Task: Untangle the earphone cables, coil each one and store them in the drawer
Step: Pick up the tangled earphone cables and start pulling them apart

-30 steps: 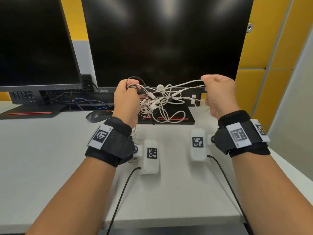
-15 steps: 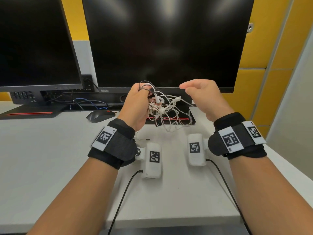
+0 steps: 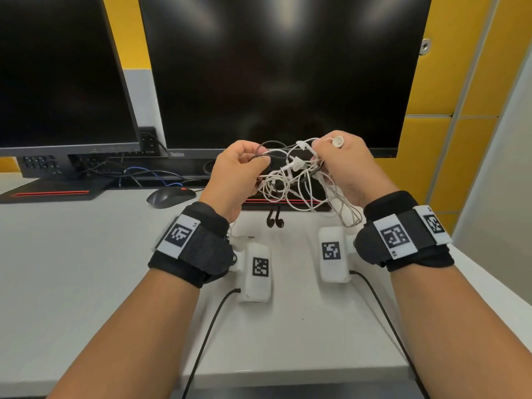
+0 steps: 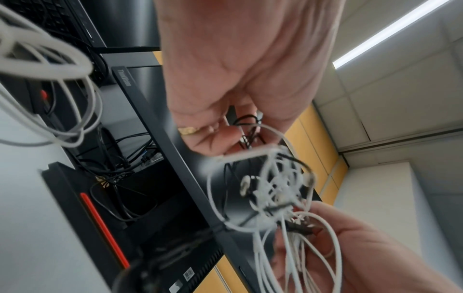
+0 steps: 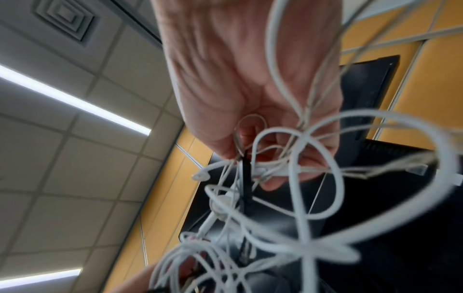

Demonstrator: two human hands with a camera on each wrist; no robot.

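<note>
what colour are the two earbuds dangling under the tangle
Black earbuds, clearest in the head view.

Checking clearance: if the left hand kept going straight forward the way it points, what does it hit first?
Probably the large monitor's lower bezel: the left hand, gripping the earphone tangle, points at it. The gap is hard to judge.

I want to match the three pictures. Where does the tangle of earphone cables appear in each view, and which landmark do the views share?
Head: the tangle of earphone cables hangs in the upper middle, between the left hand and the right hand, above the desk.
Left wrist: lower right of centre, blurred.
Right wrist: centre and bottom, loops close to the lens.
Shared landmark: the black monitor, seen also at and.
</note>
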